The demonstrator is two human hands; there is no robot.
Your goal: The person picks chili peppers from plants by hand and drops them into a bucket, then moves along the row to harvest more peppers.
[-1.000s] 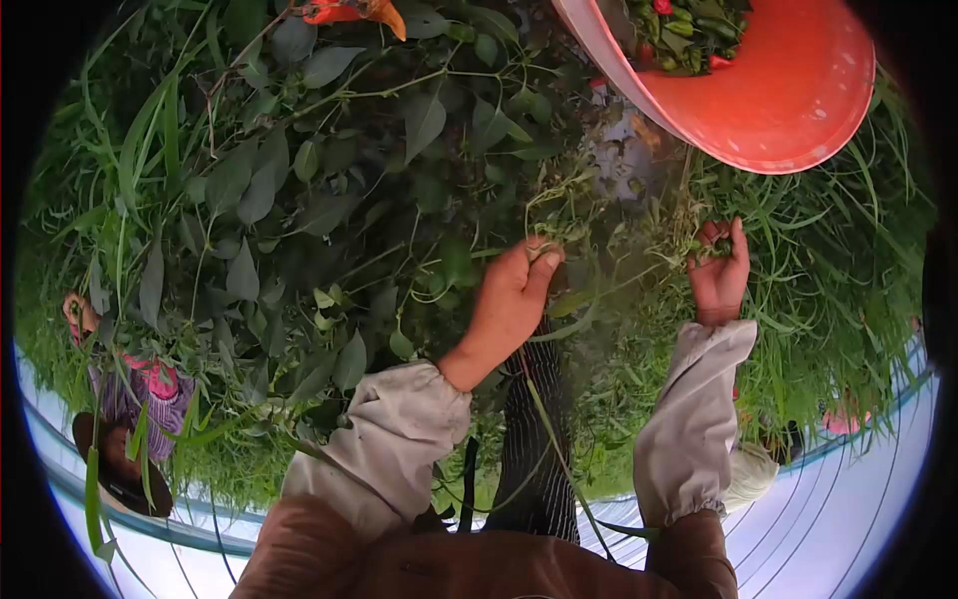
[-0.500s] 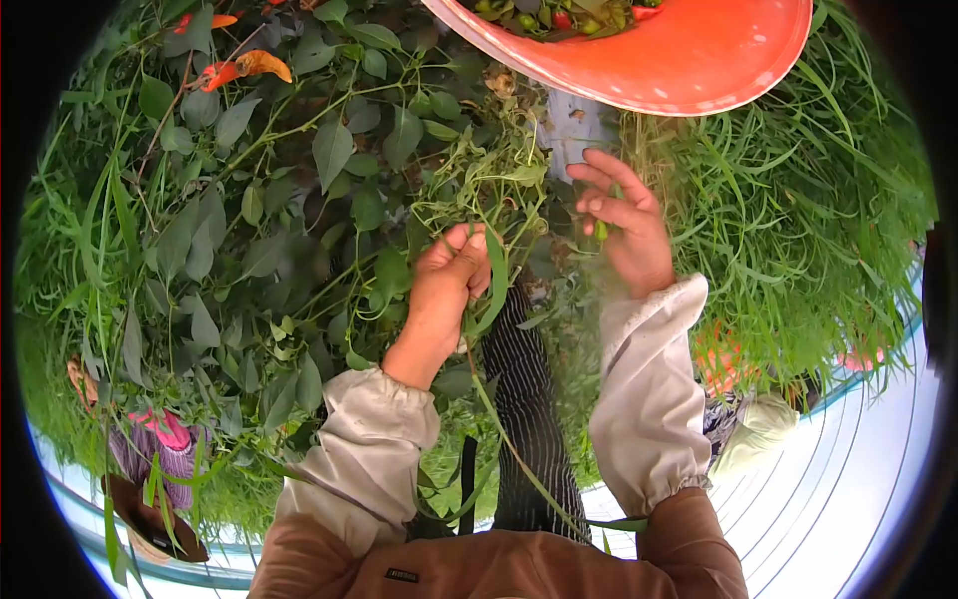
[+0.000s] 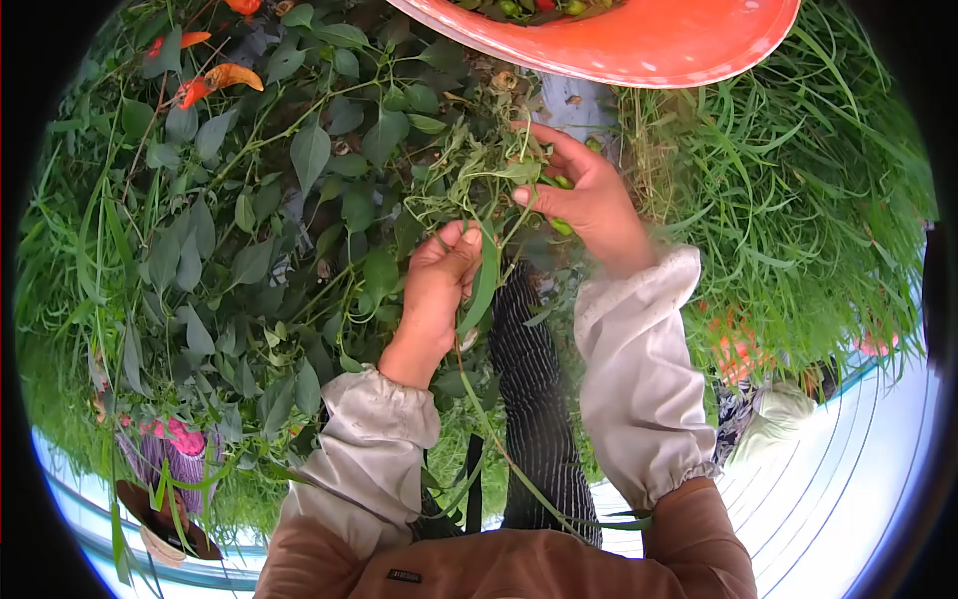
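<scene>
My left hand [image 3: 439,285] is closed, thumb against the fingers, on a stem of a wilted pepper plant [image 3: 479,165]. A long green grass blade [image 3: 483,285] hangs beside those fingers. On the plant's other side is my right hand [image 3: 594,205], its index finger and thumb apart around the drooping leaves. Small green chili peppers [image 3: 562,228] show at that hand, one below the thumb and others between and behind the fingers. Its remaining fingers are mostly hidden. Above both hands stands an orange-red tub [image 3: 659,45] with green and red peppers in it.
Leafy pepper plants [image 3: 309,155] with ripe orange-red peppers [image 3: 195,92] fill the left side. Tall grass [image 3: 778,200] grows on the right. A person in a brimmed hat [image 3: 165,514] is at lower left; another person's clothing [image 3: 763,419] shows at lower right.
My right hand has moved left from beside the wilted plant into its leaves, its thumb and index finger spreading. My left hand keeps its hold. The tub sits slightly higher in view.
</scene>
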